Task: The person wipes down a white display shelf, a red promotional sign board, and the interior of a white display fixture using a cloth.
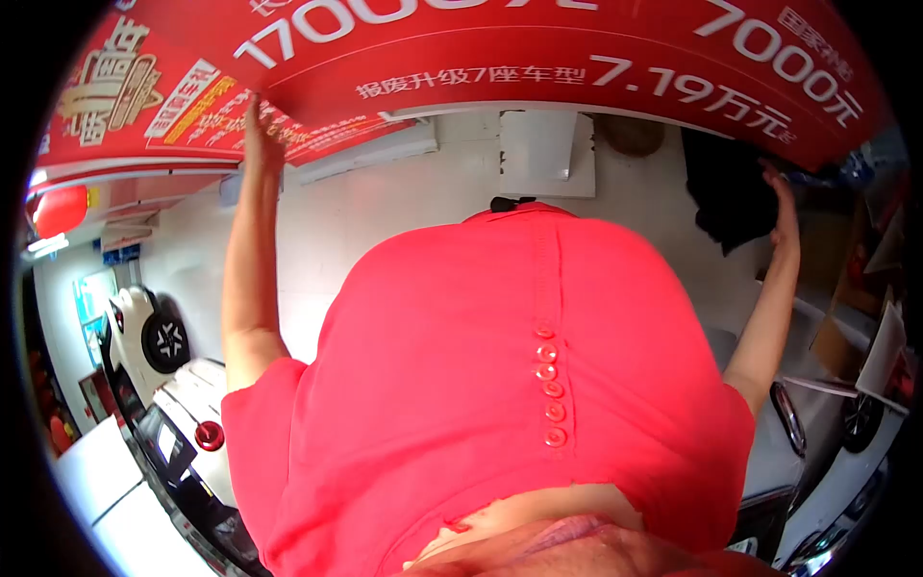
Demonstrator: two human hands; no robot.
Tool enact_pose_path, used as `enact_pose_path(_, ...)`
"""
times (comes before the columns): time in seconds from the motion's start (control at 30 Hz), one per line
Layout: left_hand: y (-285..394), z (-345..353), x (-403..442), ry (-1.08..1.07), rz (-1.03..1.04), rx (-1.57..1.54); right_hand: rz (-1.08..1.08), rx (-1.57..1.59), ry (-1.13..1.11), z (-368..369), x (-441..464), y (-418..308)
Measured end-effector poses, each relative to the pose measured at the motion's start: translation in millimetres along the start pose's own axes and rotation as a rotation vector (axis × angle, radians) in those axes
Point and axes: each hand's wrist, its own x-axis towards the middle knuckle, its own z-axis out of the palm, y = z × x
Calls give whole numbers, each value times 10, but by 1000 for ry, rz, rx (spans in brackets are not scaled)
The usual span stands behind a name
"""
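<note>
The red banner (538, 43) is the thing to read in here. Big white figures run along its top edge: "17000元" toward the left, its upper part cut off, and "7000元" toward the right, with a small "国家补贴" above it. Nearer the bottom edge comes a line in white, "报废升级7座车型 7.19万元", the price largest, with a tiny character after it that looks like 起. On the red panel (178, 38) past the banner's left end I make out "周年" in gold; the characters before it are unclear. Its white label (183, 99) and the yellow lines are too blurred for me.
</note>
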Motion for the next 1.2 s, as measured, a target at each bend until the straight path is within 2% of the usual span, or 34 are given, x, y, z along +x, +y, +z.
enact_pose_path(0.03,19,161,-255,-2,-125,-113,-31,11,-109,88,-76,34)
enact_pose_path(0.13,-51,517,-576,-33,-205,-328,-78,-44,-138,660,-371,-130)
enact_pose_path(0.17,-111,554,-546,-66,-134,-433,-94,-41,-164,852,-366,-213)
enact_pose_path(0.2,-199,521,-485,-66,-133,-432,-102,-28,-180,904,-449,-247)
enact_pose_path(0.27,-326,398,-355,-239,-45,-445,-172,36,-232,1018,-354,-286)
enact_pose_path(0.43,-334,730,-744,-173,-112,-394,-128,273,-47,1079,-200,-204)
enact_pose_path(0.5,-393,886,-818,-301,22,-341,-108,325,-5,1082,-152,-219)
enact_pose_path(0.57,-425,1038,-826,-262,36,-380,-132,335,68,1010,39,-140)
enact_pose_path(0.6,-466,996,-769,-260,62,-365,-71,419,-15,1042,-10,-207)
enact_pose_path(0.67,-505,1007,-688,-280,95,-307,-73,463,-5,1125,-40,-220)
enact_pose_path(0.7,-516,959,-695,-291,101,-249,-61,513,-5,1157,-37,-178)
enact_pose_path(0.8,-446,914,-690,-288,8,-348,-91,470,12,1120,99,45)
enact_pose_path(0.83,-440,920,-671,-285,-12,-377,-92,472,24,1155,-58,-80)
enact_pose_path(0.9,-414,1004,-676,-291,9,-371,-198,335,75,1309,-453,-529)
enact_pose_path(0.97,-379,1061,-688,-282,28,-358,-318,526,239,1202,-481,-797)
enact_pose_path(1.03,-340,1156,-679,-277,23,-388,-450,661,273,1117,-676,-1324)
enact_pose_path(1.07,-315,1188,-674,-276,22,-385,-655,618,304,964,-616,-1444)
enact_pose_path(1.1,-296,1215,-664,-271,22,-385,-753,523,538,1093,-770,-1639)
enact_pose_path(1.17,-299,1233,-612,-264,19,-386,-997,224,580,941,-444,-1647)
enact_pose_path(1.2,-317,1214,-552,-276,-4,-417,-919,-47,734,819,-96,-1541)
